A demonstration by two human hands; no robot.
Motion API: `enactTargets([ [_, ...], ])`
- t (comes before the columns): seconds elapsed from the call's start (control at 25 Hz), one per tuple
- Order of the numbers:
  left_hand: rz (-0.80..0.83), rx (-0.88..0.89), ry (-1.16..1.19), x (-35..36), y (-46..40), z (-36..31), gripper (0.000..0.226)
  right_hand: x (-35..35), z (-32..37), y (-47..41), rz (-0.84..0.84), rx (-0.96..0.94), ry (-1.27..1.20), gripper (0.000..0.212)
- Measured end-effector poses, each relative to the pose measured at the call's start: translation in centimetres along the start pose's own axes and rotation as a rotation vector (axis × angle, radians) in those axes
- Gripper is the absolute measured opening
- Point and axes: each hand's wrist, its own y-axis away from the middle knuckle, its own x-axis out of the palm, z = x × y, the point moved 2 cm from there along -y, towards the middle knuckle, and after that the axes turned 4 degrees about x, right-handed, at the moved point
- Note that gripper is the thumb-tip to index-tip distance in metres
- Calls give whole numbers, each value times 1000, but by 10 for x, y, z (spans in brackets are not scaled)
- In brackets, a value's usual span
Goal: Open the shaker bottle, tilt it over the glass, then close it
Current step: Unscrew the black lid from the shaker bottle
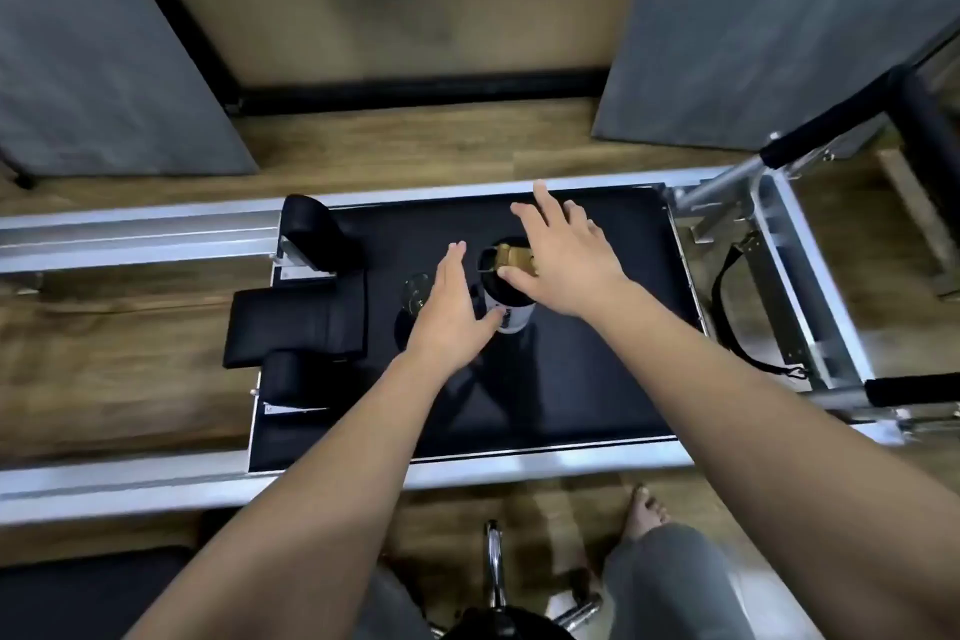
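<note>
I saw the bottle (pixel 506 299) upright on the black pad (pixel 571 379), its gold flip lid (pixel 511 259) seemingly down; contents hidden. The glass (pixel 415 294) stood just left, contents unclear. My left hand (pixel 449 314) was spread beside the bottle, my right hand (pixel 563 257) splayed over the lid, gripping nothing.

Left hand (pixel 447 307) flat, fingers together; right hand (pixel 566 260) spread wide.
</note>
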Motion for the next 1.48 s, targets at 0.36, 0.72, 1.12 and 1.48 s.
enactTargets([
  [0.36, -218, 35, 220, 108, -46, 66, 118, 102, -18, -46, -66, -15, 55, 105],
  [0.72, -363, 166, 310, 140, -76, 90, 77, 126, -16, -37, -258, 16, 25, 87],
  [1.12, -457, 196, 352, 153, -8, 114, 71, 153, 12, 28, -310, 20, 103, 78],
  [1.48, -312, 152, 321, 161, -8, 123, 71, 166, 22, 26, -467, 88, 233, 71],
])
